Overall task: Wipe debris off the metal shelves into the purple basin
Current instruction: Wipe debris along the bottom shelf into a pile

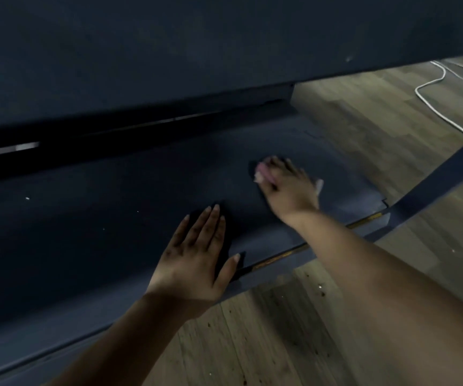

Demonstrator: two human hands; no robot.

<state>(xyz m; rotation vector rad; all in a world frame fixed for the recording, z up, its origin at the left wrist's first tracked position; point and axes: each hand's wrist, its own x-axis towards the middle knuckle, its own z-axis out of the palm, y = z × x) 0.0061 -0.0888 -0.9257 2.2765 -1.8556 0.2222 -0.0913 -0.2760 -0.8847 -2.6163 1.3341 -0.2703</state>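
A dark metal shelf (113,224) was seen running across the view, with a second dark shelf (169,51) overhanging it from above. The left hand (194,254) was laid flat on the lower shelf near its front edge, fingers straight and together, thumb spread toward the edge, nothing held. The right hand (286,185) was pressed down farther back toward the shelf's right end, its fingers curled over a pale pinkish cloth (262,172), of which a white corner showed past the hand's outer side. A few pale specks (27,198) were scattered over the shelf's left part. The purple basin was not in view. Beyond the front edge a wooden floor (280,344) with dark crumbs was visible, and a white cord (430,87) lay on it off the right end.
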